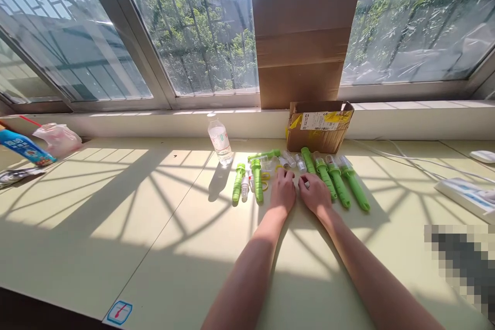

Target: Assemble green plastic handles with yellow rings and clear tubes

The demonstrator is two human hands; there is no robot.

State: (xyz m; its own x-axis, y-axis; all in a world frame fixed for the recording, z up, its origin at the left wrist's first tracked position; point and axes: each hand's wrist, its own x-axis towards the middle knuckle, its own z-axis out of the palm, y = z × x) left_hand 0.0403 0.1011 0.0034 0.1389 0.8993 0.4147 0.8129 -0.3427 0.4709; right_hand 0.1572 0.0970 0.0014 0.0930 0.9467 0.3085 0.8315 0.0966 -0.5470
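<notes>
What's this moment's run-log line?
left hand: curled, hold unclear | right hand: curled, hold unclear | green tubes: both sides of hands | cardboard box: beyond hands

Green tubes (356, 191) lying near far edge of surface (174, 268), four slanting, one crosswise! Clear plastic pieces (300, 163) between, yellow ring (265, 185) flat!

Indoor room, home or workroom unclear: barred windows (197, 36), upper frame; pale tabletop (96, 247), lower frame; cardboard box (315, 139), right of centre.
</notes>
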